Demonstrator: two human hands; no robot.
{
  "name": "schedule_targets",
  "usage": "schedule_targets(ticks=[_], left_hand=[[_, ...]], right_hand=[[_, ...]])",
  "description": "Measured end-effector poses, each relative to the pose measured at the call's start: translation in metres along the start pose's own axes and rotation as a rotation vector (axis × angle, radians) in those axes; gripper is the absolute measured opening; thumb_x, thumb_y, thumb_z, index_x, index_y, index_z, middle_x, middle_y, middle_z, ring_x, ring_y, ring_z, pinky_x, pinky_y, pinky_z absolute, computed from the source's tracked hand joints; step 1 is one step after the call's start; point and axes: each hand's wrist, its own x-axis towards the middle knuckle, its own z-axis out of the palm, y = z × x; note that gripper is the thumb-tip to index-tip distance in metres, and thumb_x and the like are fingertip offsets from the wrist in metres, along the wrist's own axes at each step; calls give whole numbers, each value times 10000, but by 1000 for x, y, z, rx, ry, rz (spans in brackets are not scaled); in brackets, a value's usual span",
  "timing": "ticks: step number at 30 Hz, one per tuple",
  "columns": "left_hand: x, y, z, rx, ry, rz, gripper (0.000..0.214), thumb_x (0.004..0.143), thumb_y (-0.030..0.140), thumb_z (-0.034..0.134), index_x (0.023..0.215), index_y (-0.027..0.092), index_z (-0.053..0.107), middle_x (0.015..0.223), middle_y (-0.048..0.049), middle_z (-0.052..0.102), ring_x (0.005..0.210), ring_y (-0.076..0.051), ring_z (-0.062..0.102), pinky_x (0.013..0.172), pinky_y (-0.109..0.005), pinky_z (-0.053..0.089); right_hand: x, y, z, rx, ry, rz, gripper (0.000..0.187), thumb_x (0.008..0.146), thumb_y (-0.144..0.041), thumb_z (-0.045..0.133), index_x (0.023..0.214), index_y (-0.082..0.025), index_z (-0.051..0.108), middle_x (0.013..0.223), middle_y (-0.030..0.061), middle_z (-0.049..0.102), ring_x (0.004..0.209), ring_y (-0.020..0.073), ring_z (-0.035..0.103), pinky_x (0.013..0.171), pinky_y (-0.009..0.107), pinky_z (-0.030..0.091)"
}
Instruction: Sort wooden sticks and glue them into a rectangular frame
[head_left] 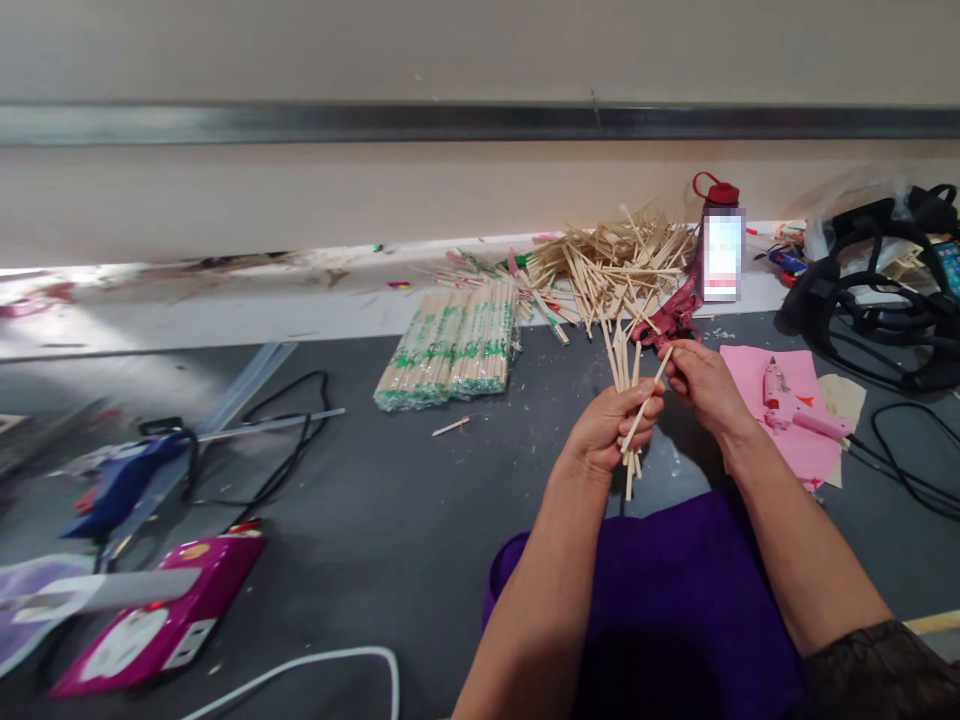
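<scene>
My left hand point(611, 425) is closed around a small bunch of thin wooden sticks point(619, 362), their ends poking out above and below the fist. A single wooden stick point(645, 402) slants across the front of that hand. My right hand point(697, 378) pinches its upper end between thumb and fingers. Behind both hands a large loose pile of similar sticks point(600, 260) lies against the wall. Left of the hands, packs of chopsticks in clear wrappers with green print point(454, 345) lie side by side on the dark grey table point(390, 500).
A pink glue gun point(806, 412) rests on pink paper point(739, 365) at the right. A phone point(722, 255) leans on a red stand point(671, 318); black headgear point(832, 300) lies beyond. At left are a blue glue gun point(131, 478), a magenta device point(169, 615) and cables.
</scene>
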Motion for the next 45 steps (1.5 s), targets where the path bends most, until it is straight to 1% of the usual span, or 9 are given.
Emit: schedule_targets(ticks=[2,5,7,12,16,27,35,40,45], left_hand=[[-6,1,6,-11,-10,8,96,775,194,623,744,114,580,480,77,409,294,27,181,276,-83,158],[-15,4,14,-10,-3,49,125,753,221,657,727,119,589,476,65,445,284,24,209,275,-92,153],[-18,6,15,-1,84,110,141,731,231,685,729,122,596,477,62,466,283,18,243,273,-99,159],[-8,13,0,28,482,355,208,655,215,745,649,112,564,530,17,570,341,-6,401,273,-104,183],[-4,15,-10,32,606,505,247,630,236,765,644,122,546,571,5,611,381,-22,470,284,-113,197],[-2,8,-9,221,612,548,286,625,328,756,683,123,566,478,25,580,271,-25,371,286,-161,199],[1,7,-12,222,649,602,295,600,331,754,695,124,567,504,25,596,292,-27,393,291,-157,224],[2,6,-14,241,646,580,294,594,328,756,695,128,567,478,38,581,286,-29,385,285,-154,220],[-1,12,-16,132,616,603,229,645,283,733,707,121,585,499,28,584,301,-28,393,278,-148,206]], right_hand=[[3,0,-5,35,46,2,194,725,-345,483,816,-195,564,621,-44,477,423,67,335,396,205,228],[7,-2,-20,0,265,-38,161,690,-299,463,775,-191,546,600,-38,470,432,69,346,387,197,225],[8,-3,-28,66,285,-13,148,664,-275,460,756,-188,537,584,-43,460,411,62,330,366,193,189],[-1,-2,-21,221,-80,197,226,695,-392,563,663,-175,506,527,-57,453,351,35,296,327,175,130],[-7,6,-5,151,-232,227,261,678,-396,639,745,-147,595,591,-37,537,388,33,372,321,156,207],[-18,-1,8,-86,-488,238,223,725,-344,536,770,-148,632,619,-29,566,414,57,431,346,175,242],[-21,-11,18,-671,-377,-58,208,799,-165,448,711,-148,636,525,-39,495,506,81,435,504,199,286],[-23,-12,18,-709,-433,-40,243,819,-151,419,746,-140,651,492,-40,475,486,86,430,509,205,290],[-23,-3,18,-377,-435,118,192,763,-203,439,751,-153,624,508,-55,459,417,72,374,437,203,256]])
